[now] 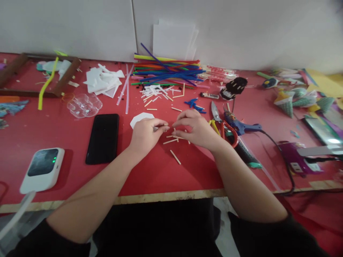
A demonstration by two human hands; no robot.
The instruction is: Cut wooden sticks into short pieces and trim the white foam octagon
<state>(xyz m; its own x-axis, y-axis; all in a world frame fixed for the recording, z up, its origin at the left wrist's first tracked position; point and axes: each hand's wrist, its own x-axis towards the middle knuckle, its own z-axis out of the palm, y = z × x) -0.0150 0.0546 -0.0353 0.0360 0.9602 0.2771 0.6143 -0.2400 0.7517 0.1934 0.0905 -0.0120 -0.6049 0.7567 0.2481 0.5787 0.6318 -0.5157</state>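
Observation:
My left hand [147, 134] is closed in a pinch around a few short wooden sticks [166, 125], whose pale ends show at the fingertips. Facing it, my right hand [197, 128] has thumb and fingertips together on a short stick, low over the table. Beneath and beside the right fingers lie several loose wooden sticks [170, 141], some crossing. One single stick [175, 157] rests closer to the table's front edge. A white paper polygon [139, 117] lies flat behind my left hand and is partly covered by it.
Behind the hands are white paper strips [154, 91], blue pieces [195, 105] and a pile of coloured pipe cleaners [168, 71]. Pliers [215, 111] and a blue glue gun [242, 126] with a cord lie right. A black phone [102, 139] and white device [43, 170] sit left.

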